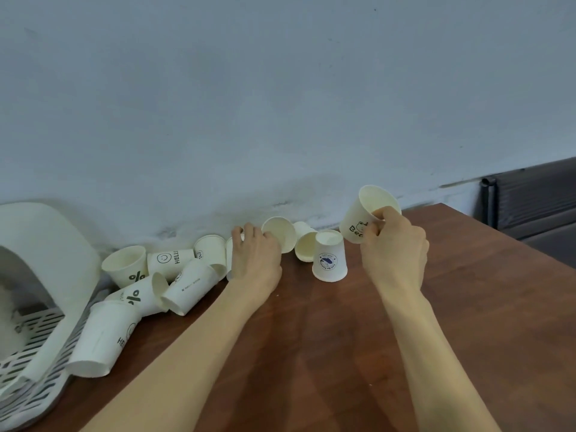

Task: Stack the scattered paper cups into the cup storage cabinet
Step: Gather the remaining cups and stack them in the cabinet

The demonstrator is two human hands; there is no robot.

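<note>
Several white paper cups lie scattered along the back of a brown wooden table (374,338). My right hand (394,254) is shut on a bear-print cup (363,213), held tilted above the table with its mouth facing up. My left hand (255,260) grips a cup (230,260) standing mostly hidden behind it. An upside-down cup with a blue logo (329,260) stands between my hands. Two cups (280,232) (305,246) lie on their sides behind it. At the left, cups marked "%" (127,266) and "HELLO" (170,260) pile beside the white cup storage cabinet (46,244).
The cabinet has a curved hood and a slotted white base (37,363) at the table's left edge. A pale wall runs right behind the cups. A dark chair or bench (530,201) stands past the table's far right corner.
</note>
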